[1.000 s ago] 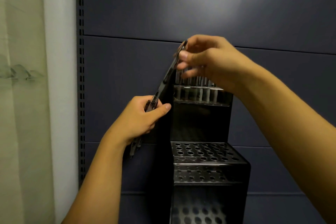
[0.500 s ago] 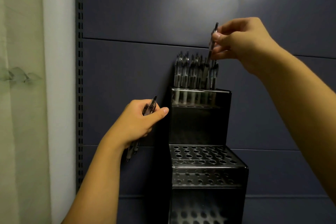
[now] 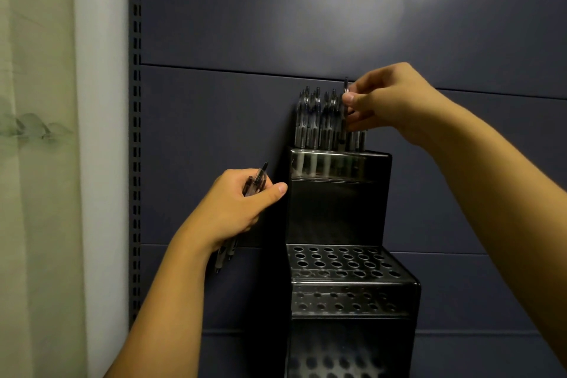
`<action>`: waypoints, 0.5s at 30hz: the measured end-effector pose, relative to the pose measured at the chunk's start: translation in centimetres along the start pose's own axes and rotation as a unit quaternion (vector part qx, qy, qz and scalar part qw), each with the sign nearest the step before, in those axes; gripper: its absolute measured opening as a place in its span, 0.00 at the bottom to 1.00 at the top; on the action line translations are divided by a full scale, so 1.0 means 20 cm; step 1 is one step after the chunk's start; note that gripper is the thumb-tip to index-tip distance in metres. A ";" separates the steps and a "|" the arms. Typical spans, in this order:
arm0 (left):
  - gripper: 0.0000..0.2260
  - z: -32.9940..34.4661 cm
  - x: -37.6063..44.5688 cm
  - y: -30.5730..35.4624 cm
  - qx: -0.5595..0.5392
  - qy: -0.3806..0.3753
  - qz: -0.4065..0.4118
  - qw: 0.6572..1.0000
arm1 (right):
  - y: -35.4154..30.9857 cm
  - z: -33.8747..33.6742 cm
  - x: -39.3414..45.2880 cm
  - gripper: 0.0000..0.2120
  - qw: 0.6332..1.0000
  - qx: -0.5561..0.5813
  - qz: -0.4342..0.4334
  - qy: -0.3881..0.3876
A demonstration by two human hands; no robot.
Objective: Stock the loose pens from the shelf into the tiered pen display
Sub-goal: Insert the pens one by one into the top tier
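Note:
A black tiered pen display [image 3: 337,211] stands against the dark back panel. Its top tier holds several upright pens [image 3: 316,119]. The middle tier [image 3: 337,264] shows rows of empty holes, and a lower tier lies at the bottom edge. My right hand [image 3: 386,104] pinches one pen [image 3: 345,92] by its upper end, upright among the pens at the right of the top tier. My left hand [image 3: 236,208] grips a small bundle of pens [image 3: 256,182] just left of the display, their tips sticking out below the wrist.
The dark blue panelled shelf back [image 3: 306,24] fills the view behind the display. A slotted metal upright [image 3: 136,132] runs down the left. A white post and a pale green curtain [image 3: 33,162] stand further left.
My right hand took one pen from the left hand's bundle, carried it up and right over the top tier, then lowered it in among the standing pens. The left hand stayed put.

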State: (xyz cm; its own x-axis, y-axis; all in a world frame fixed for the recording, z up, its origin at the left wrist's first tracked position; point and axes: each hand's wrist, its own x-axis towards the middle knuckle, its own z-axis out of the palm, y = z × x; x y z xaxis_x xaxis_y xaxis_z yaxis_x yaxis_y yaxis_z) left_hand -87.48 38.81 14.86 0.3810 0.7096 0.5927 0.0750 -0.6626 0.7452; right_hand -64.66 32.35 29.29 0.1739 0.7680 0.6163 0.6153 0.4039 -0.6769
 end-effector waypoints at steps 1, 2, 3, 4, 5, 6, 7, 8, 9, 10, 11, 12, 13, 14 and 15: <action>0.14 0.00 0.00 0.00 -0.001 0.000 0.000 1.000 | 0.00 0.00 0.00 0.04 1.000 -0.003 0.003 0.007; 0.14 0.00 0.00 0.00 -0.002 0.000 -0.001 1.000 | 0.00 -0.01 0.00 0.05 1.000 -0.007 0.007 0.012; 0.14 0.00 0.00 0.00 -0.003 0.000 -0.001 1.000 | 0.00 -0.01 0.00 0.05 1.000 -0.012 0.014 0.011; 0.14 0.00 0.00 0.00 -0.003 0.001 -0.002 1.000 | 0.00 -0.01 0.00 0.06 1.000 -0.018 0.021 0.001; 0.14 0.00 0.00 -0.01 -0.002 0.001 -0.002 1.000 | 0.00 0.00 -0.01 0.06 0.999 -0.025 0.028 -0.014; 0.14 0.00 0.00 -0.01 -0.002 0.001 -0.002 1.000 | 0.00 0.00 -0.02 0.07 0.999 -0.031 0.030 -0.027; 0.14 0.00 0.00 0.00 -0.001 0.001 -0.002 1.000 | -0.01 0.01 -0.02 0.07 0.998 -0.037 0.030 -0.033; 0.14 0.00 0.00 0.00 0.000 0.000 -0.003 1.000 | -0.01 0.01 -0.03 0.07 0.998 -0.043 0.027 -0.034; 0.14 0.00 0.00 0.00 -0.001 0.001 -0.003 1.000 | -0.01 0.01 -0.03 0.08 0.998 -0.049 0.024 -0.034; 0.14 0.00 0.00 0.00 -0.003 0.002 -0.004 1.000 | -0.01 0.01 -0.03 0.08 0.998 -0.055 0.023 -0.033; 0.14 0.00 0.00 0.00 -0.005 0.003 -0.005 1.000 | -0.01 0.01 -0.03 0.08 0.997 -0.060 0.023 -0.032; 0.14 0.00 0.00 0.00 -0.007 0.004 -0.005 1.000 | -0.01 0.01 -0.03 0.07 0.997 -0.067 0.023 -0.031; 0.14 0.00 0.00 0.00 -0.009 0.004 -0.005 1.000 | -0.01 0.02 -0.04 0.07 0.996 -0.074 0.024 -0.031; 0.14 0.00 0.00 0.00 -0.009 0.003 -0.004 1.000 | -0.01 0.02 -0.04 0.07 0.996 -0.079 0.025 -0.033; 0.14 0.00 0.00 0.00 -0.009 0.002 -0.005 1.000 | -0.01 0.02 -0.04 0.07 0.996 -0.080 0.028 -0.035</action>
State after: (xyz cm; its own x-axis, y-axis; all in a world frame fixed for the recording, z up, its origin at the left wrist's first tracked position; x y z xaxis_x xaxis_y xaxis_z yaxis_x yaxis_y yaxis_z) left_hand -87.58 38.83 14.84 0.3773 0.7166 0.5867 0.0617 -0.6515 0.7561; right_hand -65.28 31.86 28.78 0.1606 0.8223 0.5459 0.7215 0.2796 -0.6335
